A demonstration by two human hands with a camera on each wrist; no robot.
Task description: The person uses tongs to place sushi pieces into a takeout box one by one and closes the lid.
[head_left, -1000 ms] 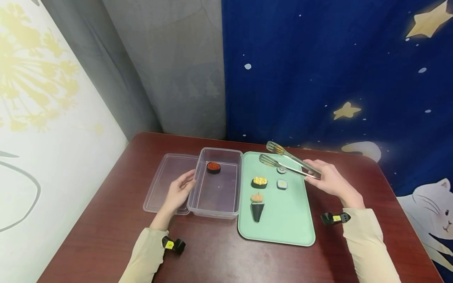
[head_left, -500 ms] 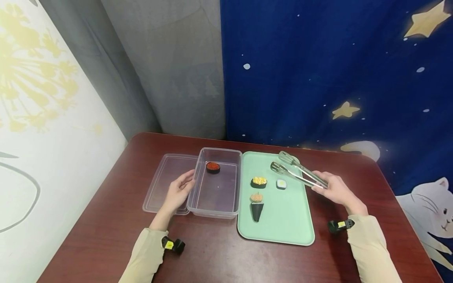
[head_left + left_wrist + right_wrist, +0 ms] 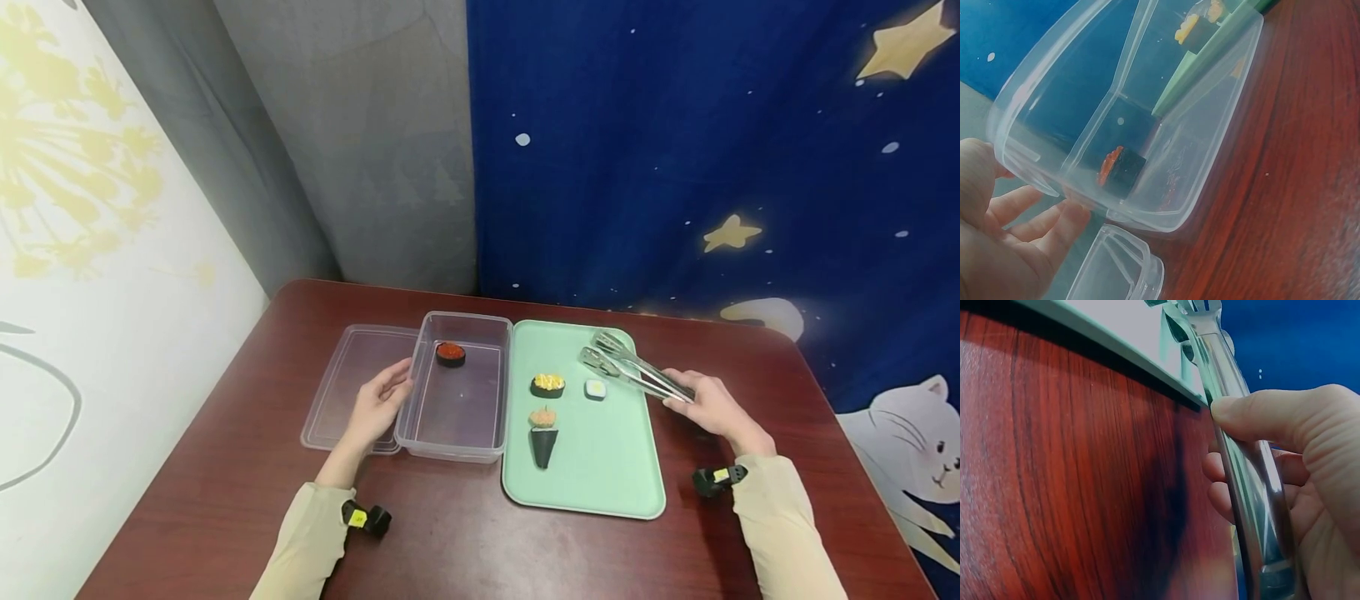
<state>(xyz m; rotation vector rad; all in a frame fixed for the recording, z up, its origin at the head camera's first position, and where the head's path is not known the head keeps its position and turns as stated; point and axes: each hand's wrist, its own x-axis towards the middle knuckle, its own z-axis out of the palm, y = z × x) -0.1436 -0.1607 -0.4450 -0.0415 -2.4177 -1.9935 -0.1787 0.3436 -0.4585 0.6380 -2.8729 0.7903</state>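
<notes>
In the head view my left hand (image 3: 381, 403) rests against the left wall of a clear plastic container (image 3: 454, 450). Its relaxed fingers touch the outside of that wall in the left wrist view. Inside sits one toy sushi piece with red roe (image 3: 451, 353). My right hand (image 3: 708, 405) grips metal tongs (image 3: 1238, 481), thumb on one arm and fingers round the other. The tongs' spread tips (image 3: 600, 352) are low over the far right of a green tray (image 3: 611, 467), hiding a small sushi roll seen there earlier.
On the tray lie a yellow-topped sushi piece (image 3: 547, 385), a small white roll (image 3: 595, 389) and a black cone hand roll (image 3: 543, 446) with an orange-tan top (image 3: 543, 417). A clear lid (image 3: 352, 383) lies left of the container, partly beneath it. Curtains hang behind the table.
My right hand has moved right and down with the tongs, bringing their tips lower over the tray's far right. The tips now cover the far roll. My left hand stays at the container.
</notes>
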